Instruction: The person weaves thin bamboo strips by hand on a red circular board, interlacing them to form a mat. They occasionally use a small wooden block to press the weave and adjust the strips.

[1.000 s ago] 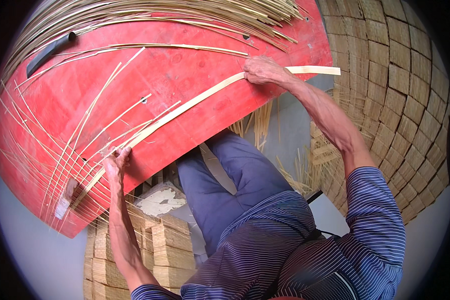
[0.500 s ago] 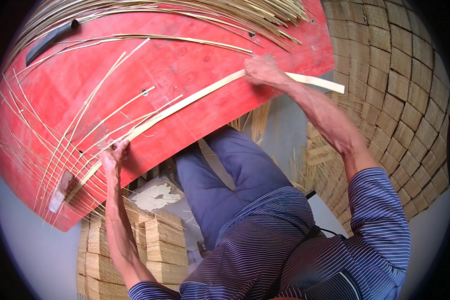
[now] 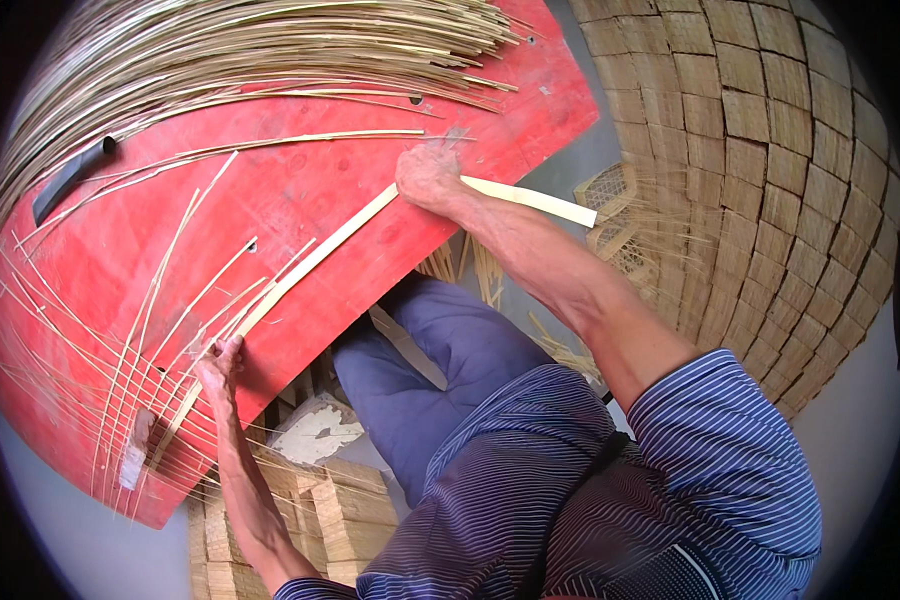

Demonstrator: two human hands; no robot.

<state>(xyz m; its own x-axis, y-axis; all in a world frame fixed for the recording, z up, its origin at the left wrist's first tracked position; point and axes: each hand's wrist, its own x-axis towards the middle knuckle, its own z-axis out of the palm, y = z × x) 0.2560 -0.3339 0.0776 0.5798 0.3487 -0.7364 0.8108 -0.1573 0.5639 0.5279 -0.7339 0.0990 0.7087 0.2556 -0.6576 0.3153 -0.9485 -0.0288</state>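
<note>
A wide, flat, pale strip (image 3: pixel 322 247), which looks like split bamboo, runs slantwise along the near edge of a red board (image 3: pixel 310 190). My right hand (image 3: pixel 428 177) is closed around it near its far end, and a bent tail of strip sticks out beyond the wrist. My left hand (image 3: pixel 220 364) pinches it beside a loose lattice of thin strips (image 3: pixel 120 365). The strip's lower end reaches into that lattice. On the lattice sits a small block (image 3: pixel 137 450), part brown and part whitish. My left fingertips are partly hidden.
A thick bundle of long thin strips (image 3: pixel 260 55) covers the board's far side. A black curved tool or handle (image 3: pixel 73 180) lies at its left. Stacked woven bundles (image 3: pixel 750 200) stand at right, more stacks (image 3: pixel 355 510) below the board, and open lattice pieces (image 3: pixel 610 195) near the board's right corner.
The whole view has shifted, showing more of the far bundle. My right hand appears closer to my left along the strip, with a longer tail beyond it. Both hands stay on the strip.
</note>
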